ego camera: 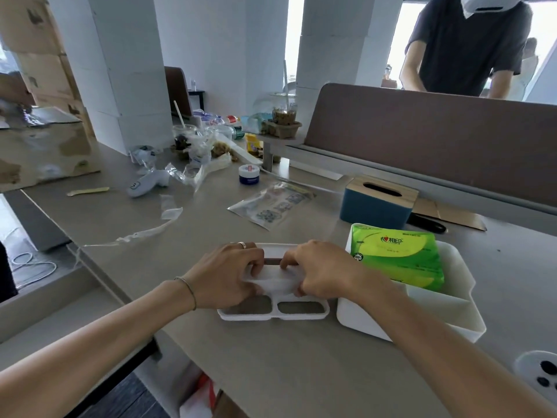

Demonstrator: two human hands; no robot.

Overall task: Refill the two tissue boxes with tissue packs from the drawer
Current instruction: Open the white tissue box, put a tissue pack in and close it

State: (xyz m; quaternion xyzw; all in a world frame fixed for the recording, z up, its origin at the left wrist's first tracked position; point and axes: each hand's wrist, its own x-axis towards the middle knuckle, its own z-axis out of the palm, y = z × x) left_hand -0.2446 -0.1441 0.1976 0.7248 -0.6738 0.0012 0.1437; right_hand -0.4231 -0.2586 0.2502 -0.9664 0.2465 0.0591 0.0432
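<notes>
Two tissue boxes on the desk (286,372): one blue box (375,208) with its wooden slotted top on, standing at the back, and one open white box (458,309) just right of the hands, with one green tissue pack (398,259) sitting tilted in its larger compartment. One white lid (272,312) lies flat beside the white box, two openings showing at its near edge. Both hands are down on it, palms down, wrists level: the left hand (224,277), one ring and one thin bracelet, and the right hand (321,271) curl their fingers over the lid's middle part, gripping it from either side.
</notes>
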